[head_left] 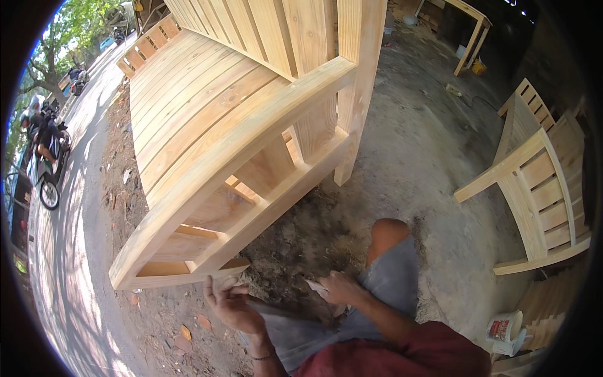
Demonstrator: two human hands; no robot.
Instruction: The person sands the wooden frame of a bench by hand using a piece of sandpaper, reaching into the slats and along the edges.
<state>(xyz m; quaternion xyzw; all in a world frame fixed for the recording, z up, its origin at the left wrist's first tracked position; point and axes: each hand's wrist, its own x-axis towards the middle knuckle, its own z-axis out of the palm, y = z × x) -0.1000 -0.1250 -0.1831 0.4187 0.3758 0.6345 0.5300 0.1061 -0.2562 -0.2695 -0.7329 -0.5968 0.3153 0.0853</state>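
Observation:
A pale, unpainted wooden bench point(188, 113) with a slatted seat and back stands before me, its curved armrest point(251, 138) and side frame facing me. My left hand point(237, 308) is raised beside the low end of that frame, close to a short wooden leg point(229, 269). Its fingers are bent around a whitish bit whose kind I cannot make out. Over my lap, my right hand point(342, 289) is closed on a small, pale, flat piece point(317, 286); its far end points left toward the bench. Part of it is hidden in my fingers.
Another slatted wooden bench point(534, 182) stands at the right. A white bucket point(504, 328) is at the lower right beside stacked wood strips point(549, 301). A wooden table point(474, 28) is at the back. On the left, a motorcycle point(49, 179) with riders is on the road point(75, 251).

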